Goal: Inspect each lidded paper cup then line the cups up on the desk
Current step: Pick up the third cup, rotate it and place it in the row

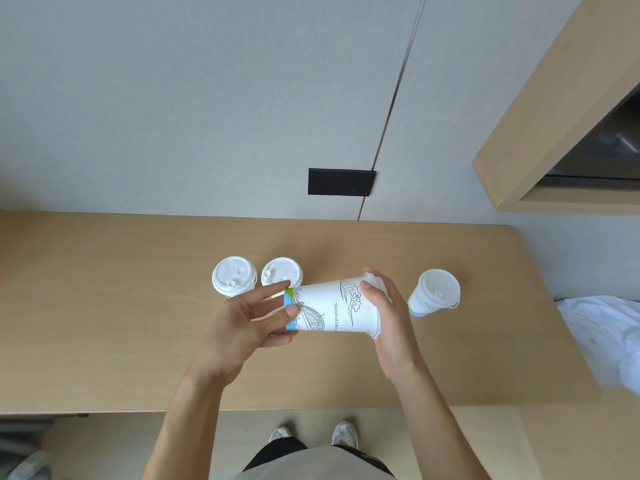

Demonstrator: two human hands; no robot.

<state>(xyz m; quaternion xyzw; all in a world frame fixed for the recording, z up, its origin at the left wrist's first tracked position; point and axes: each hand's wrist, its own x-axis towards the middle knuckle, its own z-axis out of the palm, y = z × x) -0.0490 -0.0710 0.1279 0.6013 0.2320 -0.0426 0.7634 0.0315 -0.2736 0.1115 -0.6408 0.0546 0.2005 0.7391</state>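
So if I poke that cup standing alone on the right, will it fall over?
Probably. The lone cup is tall, its base narrower than its lid, so it likely tips easily. It's paper, so probably light. Lying down, its tapered side would likely roll in a curve.

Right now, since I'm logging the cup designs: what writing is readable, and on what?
"Statue of Lib…", cut off: side of the held cup.
Right cup: print too small to read.
Far-left cup and its neighbour: nothing legible.
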